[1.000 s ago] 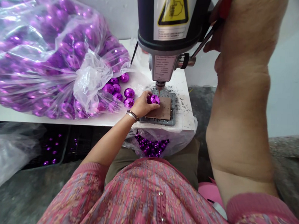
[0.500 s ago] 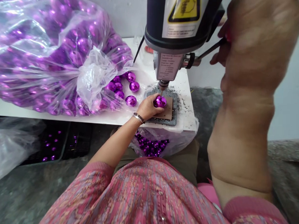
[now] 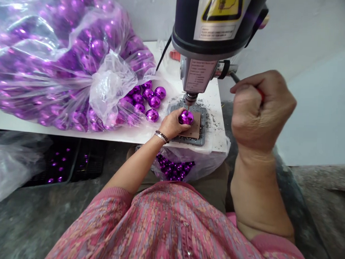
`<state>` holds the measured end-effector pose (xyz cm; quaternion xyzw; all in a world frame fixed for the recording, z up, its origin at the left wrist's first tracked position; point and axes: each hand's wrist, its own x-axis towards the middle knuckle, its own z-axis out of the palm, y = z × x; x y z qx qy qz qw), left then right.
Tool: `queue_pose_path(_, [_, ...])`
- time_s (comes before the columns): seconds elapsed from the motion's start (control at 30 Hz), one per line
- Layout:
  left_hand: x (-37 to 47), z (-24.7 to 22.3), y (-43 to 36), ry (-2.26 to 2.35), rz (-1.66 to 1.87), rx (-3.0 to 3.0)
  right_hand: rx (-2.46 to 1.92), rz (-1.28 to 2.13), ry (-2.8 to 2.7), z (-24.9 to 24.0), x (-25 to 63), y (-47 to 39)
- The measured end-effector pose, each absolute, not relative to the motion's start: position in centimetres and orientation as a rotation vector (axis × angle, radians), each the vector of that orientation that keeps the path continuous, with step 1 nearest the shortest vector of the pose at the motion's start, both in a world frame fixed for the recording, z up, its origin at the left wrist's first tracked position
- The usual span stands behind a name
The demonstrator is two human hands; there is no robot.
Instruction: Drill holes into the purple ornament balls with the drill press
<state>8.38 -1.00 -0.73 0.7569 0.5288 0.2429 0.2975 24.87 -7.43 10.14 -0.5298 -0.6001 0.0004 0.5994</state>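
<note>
Between thumb and fingers, my left hand [image 3: 173, 124] grips a shiny purple faceted ball [image 3: 186, 117] on a brown board [image 3: 193, 130]. The board lies on the grey base [image 3: 200, 141] of a drill press [image 3: 201, 72]. Right above the ball is the thin drill bit [image 3: 188, 106], its tip at the ball's top; whether it has gone in I cannot make out. My right hand [image 3: 259, 110] is wrapped round the red-ended feed lever [image 3: 236, 78] at the machine's right side.
A large clear bag [image 3: 64, 65] of purple balls fills the left of the white table [image 3: 149, 138], with several loose balls [image 3: 154, 102] at its mouth. Dark shavings surround the base. Below the edge hangs a plastic bag [image 3: 175, 167] of purple balls; black crates [image 3: 88, 160] stand lower left.
My right hand has come down and toward me with the lever. The drill bit now meets the top of the ball. My left hand keeps its grip, and the view has shifted slightly.
</note>
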Motion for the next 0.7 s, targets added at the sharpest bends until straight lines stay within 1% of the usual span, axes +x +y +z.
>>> queue_pose_path(0.2, [8.4, -0.7, -1.1, 1.412, 0.616, 2.010, -1.157, -0.120, -1.387, 8.5, 25.0, -7.0])
queue_pose_path(0.4, [8.4, -0.5, -1.3, 1.408, 0.625, 1.997, -1.106, -0.189, -1.345, 4.8, 24.7, -6.8])
queue_pose_path(0.47, [8.4, -0.4, -1.4, 1.399, 0.625, 1.995, -1.075, -0.204, -1.332, 4.2, 24.5, -6.7])
queue_pose_path(0.53, [8.5, -0.2, -1.3, 1.392, 0.619, 1.991, -1.054, -0.223, -1.298, 4.9, 24.4, -6.3])
queue_pose_path(0.63, [8.3, -0.3, -1.4, 1.378, 0.628, 1.988, -1.032, -0.201, -1.248, 8.2, 24.8, -5.0])
queue_pose_path(0.7, [7.8, -0.7, -1.6, 1.326, 0.655, 2.004, -1.022, -0.012, -1.217, 10.8, 25.1, -4.1])
